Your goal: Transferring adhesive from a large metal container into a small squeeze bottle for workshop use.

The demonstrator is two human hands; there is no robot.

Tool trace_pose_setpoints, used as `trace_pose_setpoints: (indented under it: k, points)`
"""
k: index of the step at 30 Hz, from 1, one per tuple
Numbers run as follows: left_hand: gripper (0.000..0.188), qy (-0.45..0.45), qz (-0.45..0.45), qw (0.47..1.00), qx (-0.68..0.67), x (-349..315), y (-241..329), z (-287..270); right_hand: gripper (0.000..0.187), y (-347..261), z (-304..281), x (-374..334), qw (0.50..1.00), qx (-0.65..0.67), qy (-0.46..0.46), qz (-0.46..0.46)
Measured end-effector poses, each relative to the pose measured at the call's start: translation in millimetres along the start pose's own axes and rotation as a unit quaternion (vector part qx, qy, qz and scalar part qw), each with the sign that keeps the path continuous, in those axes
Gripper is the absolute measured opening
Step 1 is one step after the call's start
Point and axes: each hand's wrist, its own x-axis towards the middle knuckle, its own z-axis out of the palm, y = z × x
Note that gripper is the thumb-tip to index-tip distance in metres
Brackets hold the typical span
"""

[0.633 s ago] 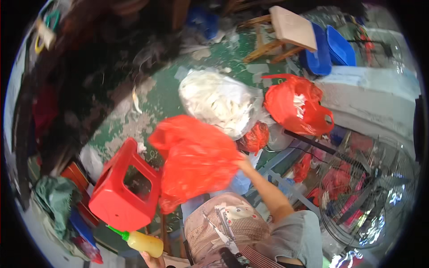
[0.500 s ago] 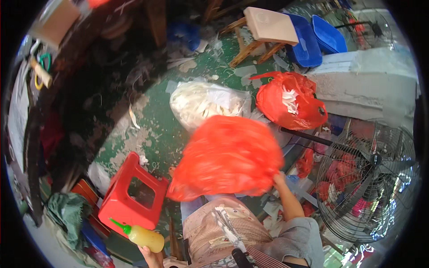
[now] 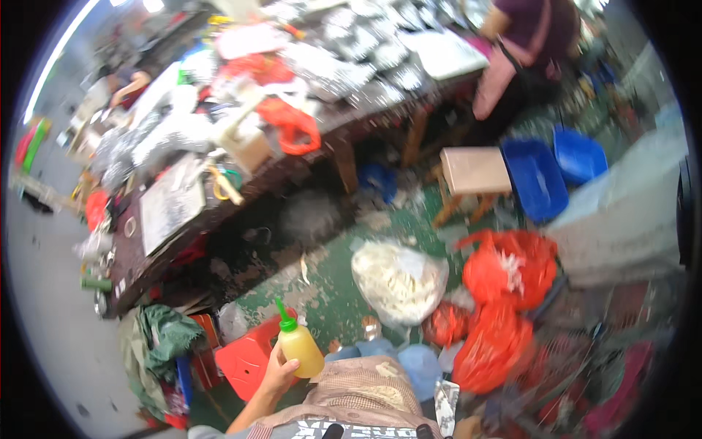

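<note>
My left hand (image 3: 279, 372) is wrapped round a squeeze bottle (image 3: 300, 350) of yellowish contents with a green nozzle cap (image 3: 287, 320). The bottle is nearly upright, its nozzle pointing away from me, above a red plastic stool (image 3: 248, 358). My right hand cannot be made out; the lower right is blurred. Near that side a full red plastic bag (image 3: 493, 351) lies on the floor, against another red bag (image 3: 504, 267) with white strips showing in its opening. To their left sits a clear bag of pale pieces (image 3: 401, 282).
A long dark worktable (image 3: 219, 227), heaped with silvery packets and tools, runs across the far left. A person (image 3: 526, 44) is at its far end. Beyond the bags stand a wooden stool (image 3: 475, 170) and blue tubs (image 3: 537, 183). Green cloth (image 3: 170, 331) hangs at left.
The red bag that my right hand held in front of me is now on the floor at right, out of that hand. The view has swung up and left, showing the worktable. The left hand keeps the bottle.
</note>
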Motion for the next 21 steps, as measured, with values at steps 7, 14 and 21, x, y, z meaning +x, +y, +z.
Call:
trace_pose_setpoints:
  k: [7, 14, 21]
  points:
    - [0.077, 0.025, 0.177, 0.983, -0.036, -17.0, 82.7, 7.3, 0.028, 2.7, 355.5, -215.5, 0.625, -0.527, -0.575, -0.027]
    - [0.072, 0.186, 0.335, 0.922, -0.047, -55.6, 148.3, -62.3, 0.064, 99.9, 460.1, -299.4, 0.085, -0.606, -0.790, 0.027]
    - [0.069, 0.293, 0.378, 0.874, -0.086, -44.5, 182.9, -162.3, 0.074, 204.5, 544.7, -369.9, -0.043, -0.586, -0.800, 0.118]
